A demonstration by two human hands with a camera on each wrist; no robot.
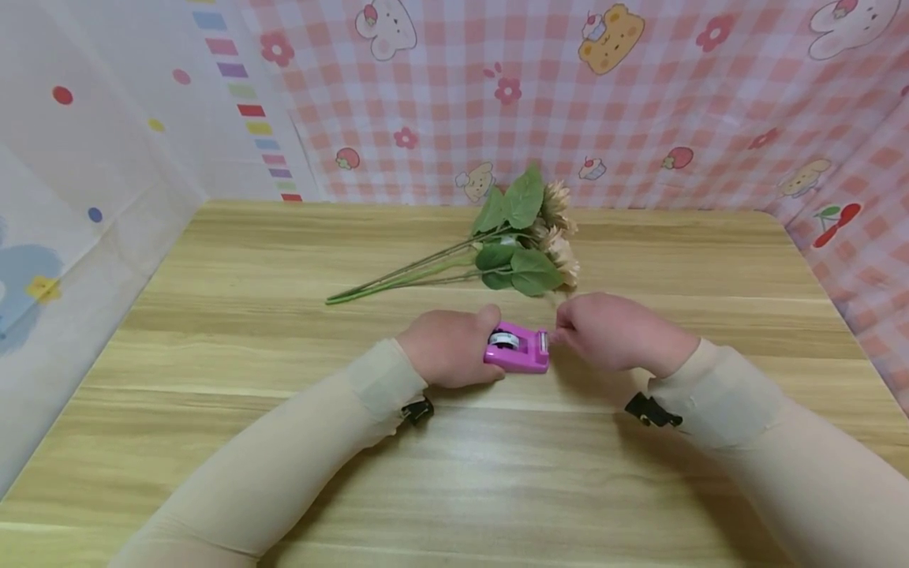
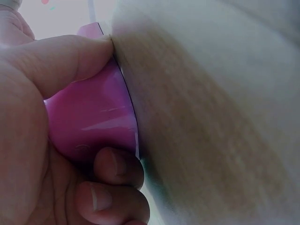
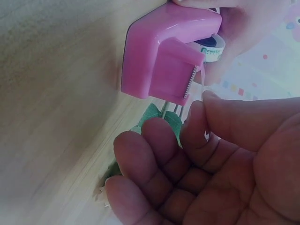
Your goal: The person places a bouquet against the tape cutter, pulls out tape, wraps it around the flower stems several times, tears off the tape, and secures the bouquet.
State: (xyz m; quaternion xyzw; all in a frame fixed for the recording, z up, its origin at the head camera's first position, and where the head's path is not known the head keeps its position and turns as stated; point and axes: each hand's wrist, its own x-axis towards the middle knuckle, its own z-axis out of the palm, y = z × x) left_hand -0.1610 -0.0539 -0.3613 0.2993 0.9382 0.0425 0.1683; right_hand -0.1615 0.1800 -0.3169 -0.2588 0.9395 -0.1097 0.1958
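A pink tape dispenser (image 1: 521, 359) stands on the wooden table, gripped at its rear by my left hand (image 1: 454, 347). In the left wrist view, the thumb and curled fingers wrap round the dispenser's pink back end (image 2: 101, 117). A roll of clear tape (image 3: 211, 48) with a white printed core sits in it. Just past its toothed cutting edge (image 3: 191, 82), my right hand (image 1: 618, 331) pinches the loose end of the tape (image 3: 203, 79) between thumb and forefinger. Its other fingers are loosely curled.
Behind the hands lies a bunch of flowers (image 1: 557, 252) with pale peach blooms, green leaves (image 1: 536, 272) and long stems (image 1: 398, 278) pointing left. A pink checked cloth (image 1: 440, 95) hangs at the table's back edge. A white patterned cloth (image 1: 92, 158) hangs on the left.
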